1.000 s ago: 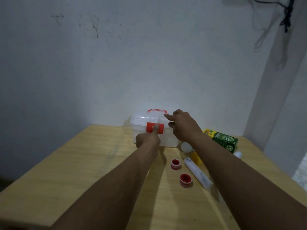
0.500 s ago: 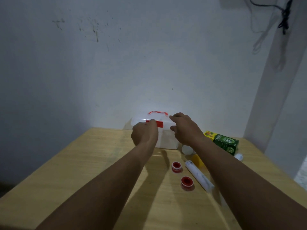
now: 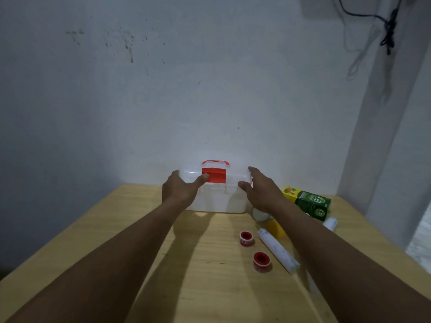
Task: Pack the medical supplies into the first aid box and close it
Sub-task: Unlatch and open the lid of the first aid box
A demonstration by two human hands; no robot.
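A white translucent first aid box (image 3: 217,199) with a red latch (image 3: 214,175) and a red handle stands at the table's far edge against the wall. My left hand (image 3: 180,191) grips the lid's left end, thumb beside the flipped-up latch. My right hand (image 3: 261,192) holds the lid's right end. On the table to the right lie two red tape rolls (image 3: 246,238) (image 3: 261,261), a white wrapped roll (image 3: 278,250), a yellow item (image 3: 276,228), a white round container (image 3: 258,214), a green carton (image 3: 309,202) and a small white bottle (image 3: 330,223).
The wooden table (image 3: 116,241) ends at its left edge with a drop to the floor. A grey-white wall rises right behind the box. A pillar stands at the right, with black cables hanging high up.
The red latch has been flipped up from the box's front. My left hand moved from the latch to the lid's left end, and my right hand spread onto its right end.
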